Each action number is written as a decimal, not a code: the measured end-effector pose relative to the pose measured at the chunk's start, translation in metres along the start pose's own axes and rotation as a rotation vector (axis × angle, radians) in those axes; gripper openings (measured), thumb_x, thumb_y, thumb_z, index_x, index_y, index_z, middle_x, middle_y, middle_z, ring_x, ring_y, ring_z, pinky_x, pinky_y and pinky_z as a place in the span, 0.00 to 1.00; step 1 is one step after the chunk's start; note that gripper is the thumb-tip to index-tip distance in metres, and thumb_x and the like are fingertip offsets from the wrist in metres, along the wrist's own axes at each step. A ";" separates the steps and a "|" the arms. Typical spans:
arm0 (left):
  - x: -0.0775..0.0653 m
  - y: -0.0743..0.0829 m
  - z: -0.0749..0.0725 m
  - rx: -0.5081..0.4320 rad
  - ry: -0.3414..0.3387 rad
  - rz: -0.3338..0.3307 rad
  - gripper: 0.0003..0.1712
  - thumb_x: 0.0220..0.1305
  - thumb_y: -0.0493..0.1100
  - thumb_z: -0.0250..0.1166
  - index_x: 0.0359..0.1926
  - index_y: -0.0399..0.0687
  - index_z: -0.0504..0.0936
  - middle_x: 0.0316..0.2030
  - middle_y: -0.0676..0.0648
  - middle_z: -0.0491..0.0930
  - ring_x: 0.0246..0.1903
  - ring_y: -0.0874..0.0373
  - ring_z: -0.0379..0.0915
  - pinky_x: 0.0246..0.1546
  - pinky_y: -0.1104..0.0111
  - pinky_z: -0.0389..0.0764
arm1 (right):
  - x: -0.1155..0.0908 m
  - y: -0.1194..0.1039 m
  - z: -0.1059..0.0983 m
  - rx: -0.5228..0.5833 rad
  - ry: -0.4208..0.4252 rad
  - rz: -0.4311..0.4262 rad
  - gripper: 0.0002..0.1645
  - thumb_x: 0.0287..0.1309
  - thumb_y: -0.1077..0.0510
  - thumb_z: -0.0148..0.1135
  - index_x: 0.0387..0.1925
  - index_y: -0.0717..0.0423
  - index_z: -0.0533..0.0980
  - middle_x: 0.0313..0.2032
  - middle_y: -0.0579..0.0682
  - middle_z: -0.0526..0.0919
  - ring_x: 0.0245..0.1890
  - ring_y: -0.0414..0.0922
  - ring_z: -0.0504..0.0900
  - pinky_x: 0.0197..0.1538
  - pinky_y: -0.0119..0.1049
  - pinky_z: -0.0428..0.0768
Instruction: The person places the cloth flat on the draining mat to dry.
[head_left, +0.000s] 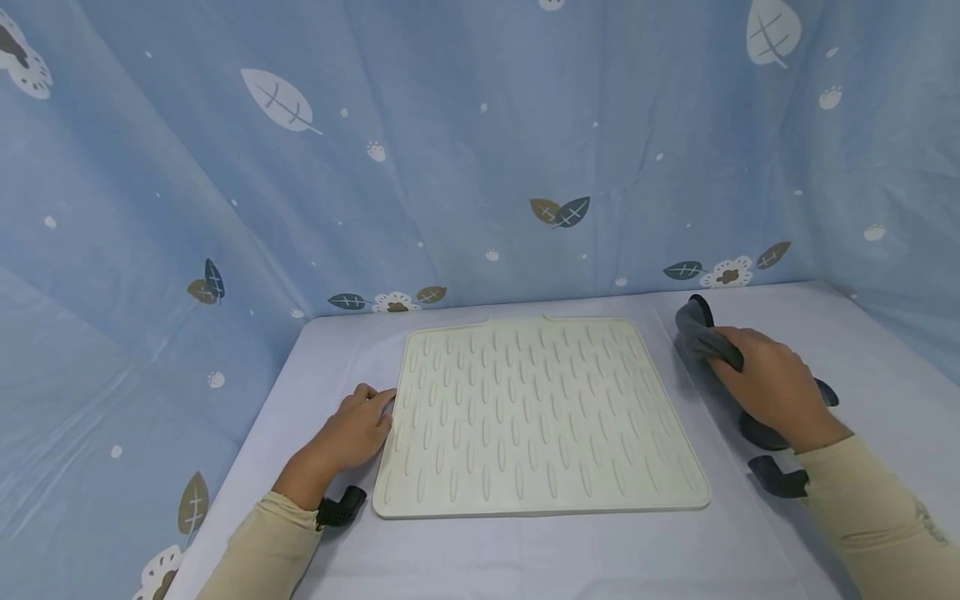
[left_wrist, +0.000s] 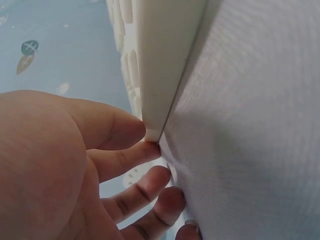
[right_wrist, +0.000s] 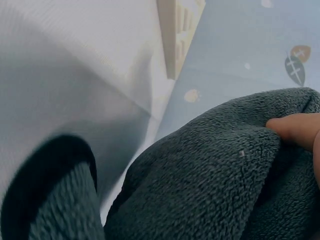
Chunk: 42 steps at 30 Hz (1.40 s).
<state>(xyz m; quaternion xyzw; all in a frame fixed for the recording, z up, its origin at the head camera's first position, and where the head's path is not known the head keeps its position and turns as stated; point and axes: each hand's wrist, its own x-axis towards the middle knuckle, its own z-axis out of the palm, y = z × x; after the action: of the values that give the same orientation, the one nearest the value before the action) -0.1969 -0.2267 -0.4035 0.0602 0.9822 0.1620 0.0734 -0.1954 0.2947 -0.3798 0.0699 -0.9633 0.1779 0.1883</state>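
Observation:
A cream drying mat (head_left: 540,417) with raised oblong ridges lies flat on the white-covered table. My left hand (head_left: 360,429) is at its left edge, thumb and forefinger touching the side. In the left wrist view the thumb and fingertips (left_wrist: 131,134) meet the mat's thick rim (left_wrist: 162,60), with the other fingers loosely spread below. Off the mat's right side, my right hand (head_left: 772,383) grips a dark grey fleecy cloth (head_left: 693,329) with a black border. The cloth (right_wrist: 200,170) is bunched and folded in the right wrist view, one fingertip pressing on it.
A white cloth (head_left: 480,558) covers the table. Behind and to the left hangs a blue curtain (head_left: 450,150) with leaf and paw prints. Black wrist mounts (head_left: 341,506) show at both sleeves.

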 end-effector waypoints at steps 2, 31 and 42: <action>0.000 0.000 0.000 0.000 0.000 -0.002 0.29 0.74 0.41 0.51 0.72 0.40 0.66 0.60 0.34 0.68 0.57 0.42 0.68 0.52 0.46 0.75 | 0.000 -0.003 0.000 0.008 0.029 -0.014 0.26 0.59 0.65 0.66 0.58 0.70 0.74 0.50 0.73 0.80 0.46 0.68 0.81 0.43 0.66 0.77; 0.004 0.000 0.003 0.006 0.004 -0.011 0.29 0.74 0.42 0.51 0.73 0.41 0.65 0.61 0.33 0.67 0.60 0.40 0.67 0.54 0.44 0.74 | -0.008 -0.046 -0.005 0.084 0.256 -0.208 0.27 0.52 0.71 0.70 0.55 0.70 0.77 0.48 0.68 0.82 0.46 0.65 0.82 0.43 0.63 0.79; 0.003 0.000 0.002 0.003 0.007 -0.014 0.29 0.74 0.42 0.51 0.73 0.41 0.66 0.60 0.33 0.68 0.58 0.42 0.68 0.53 0.45 0.74 | -0.011 -0.055 -0.006 0.101 0.280 -0.235 0.28 0.51 0.71 0.71 0.56 0.69 0.77 0.49 0.66 0.82 0.47 0.64 0.83 0.42 0.61 0.81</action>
<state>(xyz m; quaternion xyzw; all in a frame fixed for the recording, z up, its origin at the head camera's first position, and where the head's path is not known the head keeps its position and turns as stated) -0.1992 -0.2252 -0.4060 0.0528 0.9831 0.1600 0.0710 -0.1719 0.2467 -0.3616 0.1656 -0.9027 0.2110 0.3364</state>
